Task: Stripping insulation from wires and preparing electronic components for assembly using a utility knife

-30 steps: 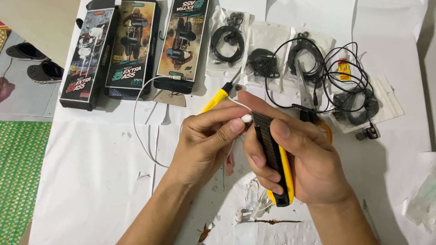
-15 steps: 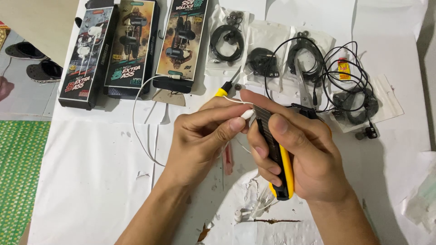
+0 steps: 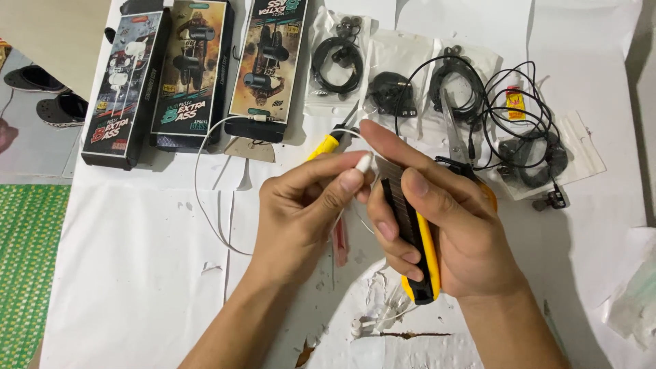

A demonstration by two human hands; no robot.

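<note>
Hands together at centre of the frame: left hand (image 3: 301,212) pinching a small white plug end (image 3: 363,162) of a thin white cable (image 3: 205,205) between thumb and forefinger; right hand (image 3: 447,236) wrapped around a yellow-and-black utility knife (image 3: 413,232), blade end just beside the plug. White paper-covered worktop (image 3: 137,287) mostly bare at lower left and along the right side, below the clutter. Worktop edge down the left side of the frame, with green matting (image 3: 27,273) and dark shoes (image 3: 48,96) on the floor beyond. Crowded along the top: three earphone boxes (image 3: 191,68) at upper left, clear bags of black earphones (image 3: 338,61) at upper centre, scissors (image 3: 454,133) and a tangle of black cables (image 3: 526,137) at upper right, close behind the right hand. Yellow-handled tool (image 3: 326,145) just behind the left fingers. White scraps and cable trimmings (image 3: 383,314) scattered on the paper under the wrists at bottom centre. Clear plastic bag (image 3: 635,301) at the lower right edge.
</note>
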